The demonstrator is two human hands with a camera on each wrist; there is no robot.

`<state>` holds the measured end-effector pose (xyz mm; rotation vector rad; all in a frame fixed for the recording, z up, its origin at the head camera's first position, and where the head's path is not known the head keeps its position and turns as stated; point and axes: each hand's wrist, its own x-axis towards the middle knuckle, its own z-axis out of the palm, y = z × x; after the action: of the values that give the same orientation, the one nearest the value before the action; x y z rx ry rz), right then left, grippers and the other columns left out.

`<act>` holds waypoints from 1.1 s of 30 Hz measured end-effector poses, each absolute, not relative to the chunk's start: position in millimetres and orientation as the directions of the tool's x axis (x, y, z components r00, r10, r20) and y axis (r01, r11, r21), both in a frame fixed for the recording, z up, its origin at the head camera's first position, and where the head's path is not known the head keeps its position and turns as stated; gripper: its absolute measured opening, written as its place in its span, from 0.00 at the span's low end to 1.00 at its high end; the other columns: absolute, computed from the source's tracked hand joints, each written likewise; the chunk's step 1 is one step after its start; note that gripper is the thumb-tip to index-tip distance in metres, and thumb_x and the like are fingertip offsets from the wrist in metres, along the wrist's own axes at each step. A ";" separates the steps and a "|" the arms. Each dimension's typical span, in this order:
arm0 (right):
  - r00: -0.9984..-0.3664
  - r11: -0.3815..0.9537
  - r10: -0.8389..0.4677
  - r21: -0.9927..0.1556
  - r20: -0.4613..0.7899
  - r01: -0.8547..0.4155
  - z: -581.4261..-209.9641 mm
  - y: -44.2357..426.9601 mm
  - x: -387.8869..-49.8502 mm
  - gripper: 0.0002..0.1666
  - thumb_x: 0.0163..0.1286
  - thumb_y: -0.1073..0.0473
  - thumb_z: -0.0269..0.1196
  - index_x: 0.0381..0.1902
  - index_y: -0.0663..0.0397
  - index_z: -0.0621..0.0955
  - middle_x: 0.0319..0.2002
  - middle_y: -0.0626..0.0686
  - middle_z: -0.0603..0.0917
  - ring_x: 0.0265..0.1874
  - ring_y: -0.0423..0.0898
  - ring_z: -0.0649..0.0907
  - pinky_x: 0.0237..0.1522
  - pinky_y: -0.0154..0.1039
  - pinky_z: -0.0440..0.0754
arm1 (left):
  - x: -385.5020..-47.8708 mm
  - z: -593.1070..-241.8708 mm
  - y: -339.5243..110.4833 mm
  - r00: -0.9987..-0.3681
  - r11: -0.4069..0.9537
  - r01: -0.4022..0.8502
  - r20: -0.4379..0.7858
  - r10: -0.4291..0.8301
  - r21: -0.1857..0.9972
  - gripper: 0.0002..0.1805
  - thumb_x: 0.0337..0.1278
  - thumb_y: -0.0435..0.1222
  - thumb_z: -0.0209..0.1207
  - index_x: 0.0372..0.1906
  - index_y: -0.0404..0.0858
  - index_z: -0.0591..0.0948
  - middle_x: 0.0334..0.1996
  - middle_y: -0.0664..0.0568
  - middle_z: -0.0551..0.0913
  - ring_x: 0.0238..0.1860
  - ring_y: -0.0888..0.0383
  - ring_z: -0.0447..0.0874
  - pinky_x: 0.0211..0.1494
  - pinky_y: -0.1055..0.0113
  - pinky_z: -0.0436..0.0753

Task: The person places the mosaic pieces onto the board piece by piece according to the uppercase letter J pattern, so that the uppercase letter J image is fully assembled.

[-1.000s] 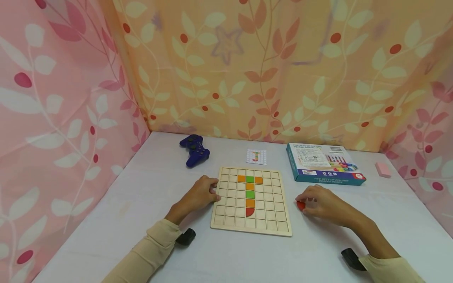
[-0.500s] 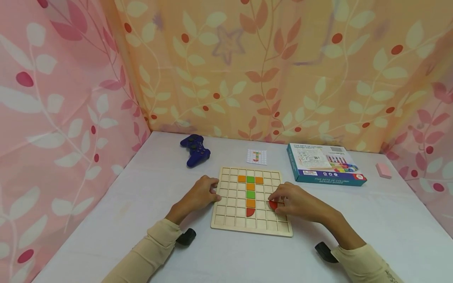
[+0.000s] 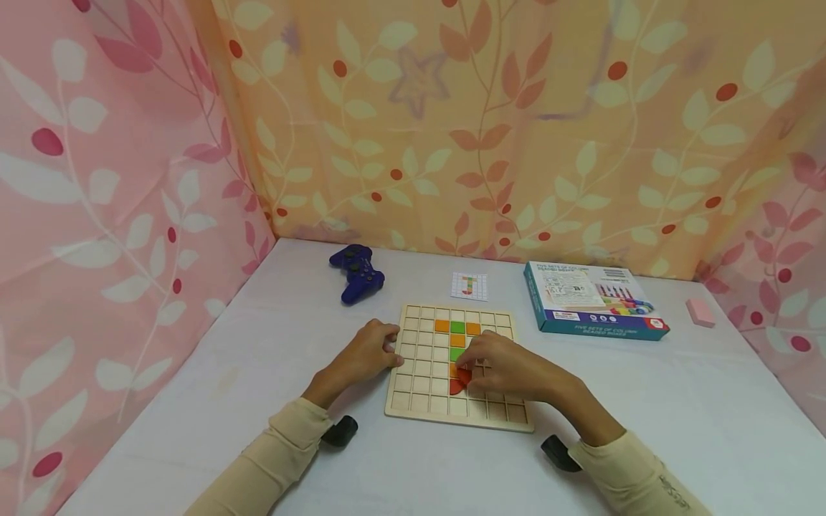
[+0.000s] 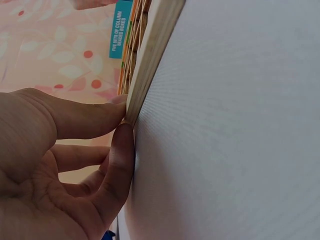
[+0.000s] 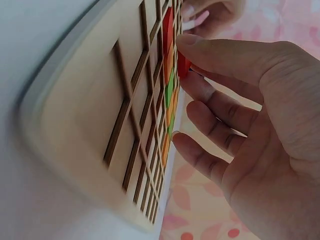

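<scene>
A square wooden grid board (image 3: pixel 419 401) lies on the table, with orange and green square tiles (image 3: pixel 457 327) set in a T shape. A red rounded tile (image 3: pixel 456 388) sits at the foot of that column. At the board's left edge my left hand (image 3: pixel 361 356) holds the rim with thumb and fingers, seen close up as a hand (image 4: pixel 65 150) in the left wrist view. Over the board, my right hand (image 3: pixel 516 365) pinches a second red tile (image 5: pixel 184 66) between thumb and index finger, close beside the column's lower end. The right fingers partly hide the column.
Behind the board lies a small pattern card (image 3: pixel 470 286) with a matching coloured figure. A blue game controller (image 3: pixel 357 274) is at the back left. A flat box (image 3: pixel 594 299) and a pink block (image 3: pixel 700 312) lie at the back right. Floral cloth surrounds the table.
My right hand has moved left with the red tile, from the table beside the board to the column's lower end. My left hand has stayed at the board's left edge.
</scene>
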<state>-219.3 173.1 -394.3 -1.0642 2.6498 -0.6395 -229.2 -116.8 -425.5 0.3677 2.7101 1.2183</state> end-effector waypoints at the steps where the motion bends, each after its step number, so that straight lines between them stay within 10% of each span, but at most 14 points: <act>1: -0.712 0.641 -0.701 -0.469 -0.038 -0.607 -394.4 169.8 -219.4 0.16 0.68 0.57 0.73 0.53 0.46 0.91 0.45 0.40 0.87 0.50 0.43 0.78 0.55 0.43 0.81 | -229.1 -425.2 -116.9 -0.959 0.641 0.162 -0.033 0.280 0.750 0.35 0.55 0.25 0.75 0.69 0.23 0.77 0.48 0.43 0.79 0.43 0.55 0.77 0.51 0.59 0.80; 33: -0.673 0.639 -0.736 -0.405 -0.072 -0.655 -397.4 130.9 -216.3 0.13 0.67 0.55 0.74 0.49 0.44 0.92 0.40 0.39 0.85 0.45 0.40 0.76 0.50 0.39 0.79 | -228.8 -425.8 -116.5 -0.961 0.653 0.163 -0.030 0.273 0.739 0.35 0.56 0.27 0.75 0.68 0.23 0.77 0.50 0.41 0.80 0.43 0.55 0.77 0.51 0.58 0.81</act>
<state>-216.3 130.9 -397.4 -1.1344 2.6298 -0.5140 -228.8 -116.5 -425.8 0.3622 2.7289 1.2001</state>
